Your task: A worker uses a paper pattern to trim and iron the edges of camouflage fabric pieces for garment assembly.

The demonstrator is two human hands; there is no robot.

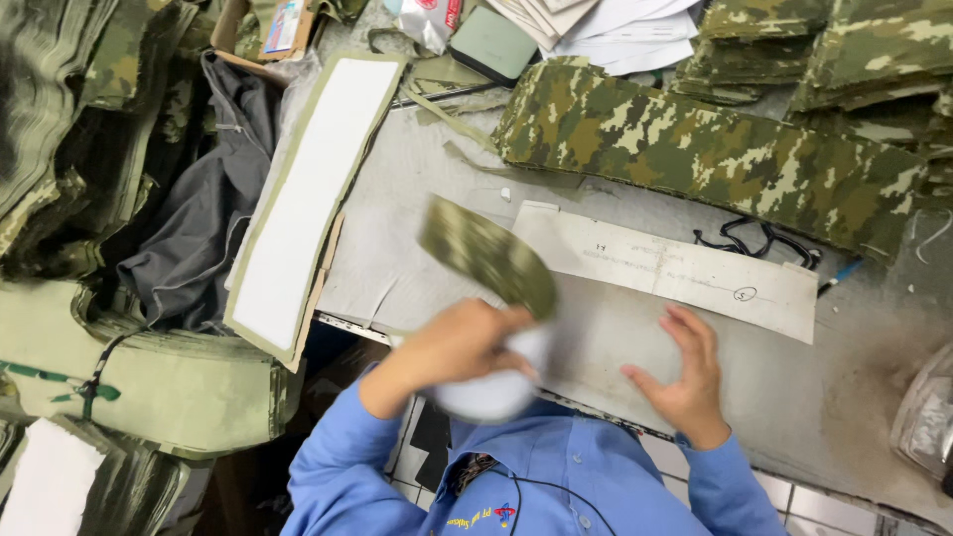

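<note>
head view: left hand is clenched around a blurred camouflage fabric piece with white backing, lifted above the grey table; right hand lies flat, fingers spread, on the long paper pattern nearby

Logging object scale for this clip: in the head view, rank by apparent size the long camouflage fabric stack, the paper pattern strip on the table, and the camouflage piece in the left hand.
1. Long camouflage fabric stack
2. Paper pattern strip, somewhat smaller
3. Camouflage piece held by the left hand; blurred and raised toward the camera, so it may look oversized.
</note>
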